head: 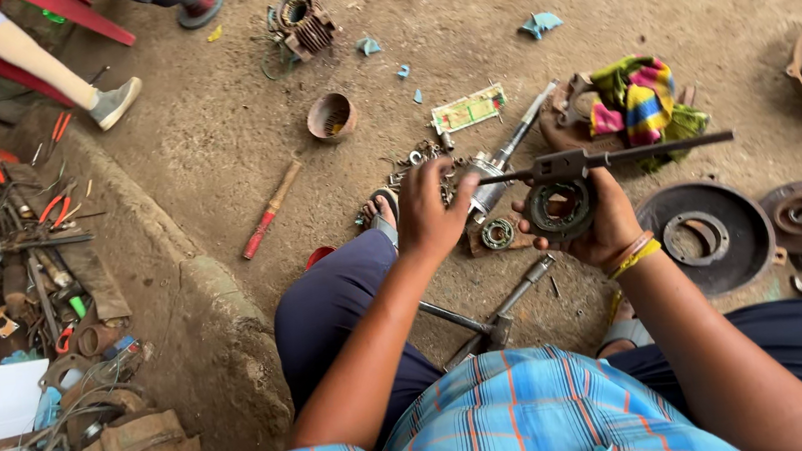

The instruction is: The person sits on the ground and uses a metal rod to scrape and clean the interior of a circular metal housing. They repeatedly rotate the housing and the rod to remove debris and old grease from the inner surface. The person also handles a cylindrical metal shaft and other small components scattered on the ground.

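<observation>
My left hand (pixel 432 214) grips the near end of a long dark two-handled bar tool (pixel 605 159), which lies level in front of me. My right hand (pixel 602 223) cups a round metal bearing housing (pixel 558 208) right under the middle of that tool. Below my hands on the ground lie a smaller bearing piece (pixel 497 234) and a steel shaft with a rotor (pixel 504 158). I sit with my knees apart over a concrete floor.
A red-handled hammer (pixel 268 210), a small rusty cup (pixel 331 117), a motor winding (pixel 303 23), a colourful cloth (pixel 638 98), round metal covers (pixel 704 231) at right. A cluttered tool heap (pixel 14 270) fills the left side. Another person's leg (pixel 40 60) is far left.
</observation>
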